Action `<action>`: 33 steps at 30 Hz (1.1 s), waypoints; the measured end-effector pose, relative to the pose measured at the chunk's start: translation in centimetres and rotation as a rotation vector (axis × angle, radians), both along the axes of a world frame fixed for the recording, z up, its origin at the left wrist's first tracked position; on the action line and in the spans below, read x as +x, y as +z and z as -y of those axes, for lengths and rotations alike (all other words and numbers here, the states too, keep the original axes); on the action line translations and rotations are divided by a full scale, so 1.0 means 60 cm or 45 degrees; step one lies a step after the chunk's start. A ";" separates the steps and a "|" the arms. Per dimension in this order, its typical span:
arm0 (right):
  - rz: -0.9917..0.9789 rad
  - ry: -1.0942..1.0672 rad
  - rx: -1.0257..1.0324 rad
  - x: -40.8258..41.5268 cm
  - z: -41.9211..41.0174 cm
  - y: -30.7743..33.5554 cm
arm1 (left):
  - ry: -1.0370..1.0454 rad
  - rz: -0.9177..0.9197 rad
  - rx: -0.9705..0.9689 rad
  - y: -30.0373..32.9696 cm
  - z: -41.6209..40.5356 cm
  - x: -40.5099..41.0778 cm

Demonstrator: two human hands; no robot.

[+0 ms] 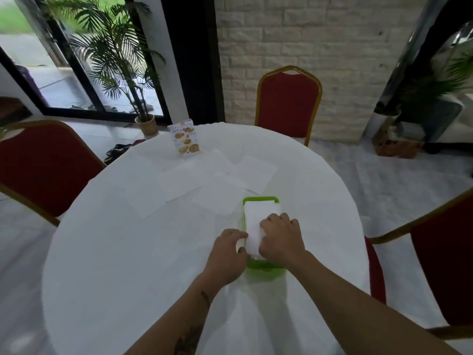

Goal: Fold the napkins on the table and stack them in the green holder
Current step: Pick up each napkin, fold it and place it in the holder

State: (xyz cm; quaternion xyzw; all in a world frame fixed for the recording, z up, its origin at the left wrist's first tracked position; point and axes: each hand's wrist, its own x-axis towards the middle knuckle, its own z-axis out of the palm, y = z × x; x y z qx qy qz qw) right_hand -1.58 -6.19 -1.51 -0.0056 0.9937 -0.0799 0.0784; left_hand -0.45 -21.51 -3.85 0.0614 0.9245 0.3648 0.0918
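Observation:
A green holder [265, 271] stands on the round white table [128, 252] just in front of me. A folded white napkin [256, 221] lies on top of it, along its length. My right hand [280, 237] presses down on the napkin's near right part, fingers curled over it. At the napkin's near left edge my left hand [226, 254] pinches it with the fingertips. Several unfolded white napkins [184, 183] lie flat and overlapping on the table beyond the holder, hard to tell from the cloth.
A small menu card [184, 139] stands upright near the table's far edge. Red chairs with gold frames surround the table: one on the far side [288, 103], one left [43, 165], one right [445, 265]. A potted palm [117, 60] is by the window.

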 end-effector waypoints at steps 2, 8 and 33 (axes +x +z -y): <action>-0.050 -0.032 -0.112 -0.015 0.024 0.016 | 0.073 -0.014 0.059 0.002 0.022 -0.017; 0.001 -0.067 -0.472 -0.065 0.120 0.037 | 0.172 0.037 0.084 -0.014 0.108 -0.089; 0.281 -0.506 -0.400 -0.118 0.262 -0.092 | -0.592 -0.038 -0.639 -0.131 0.273 -0.235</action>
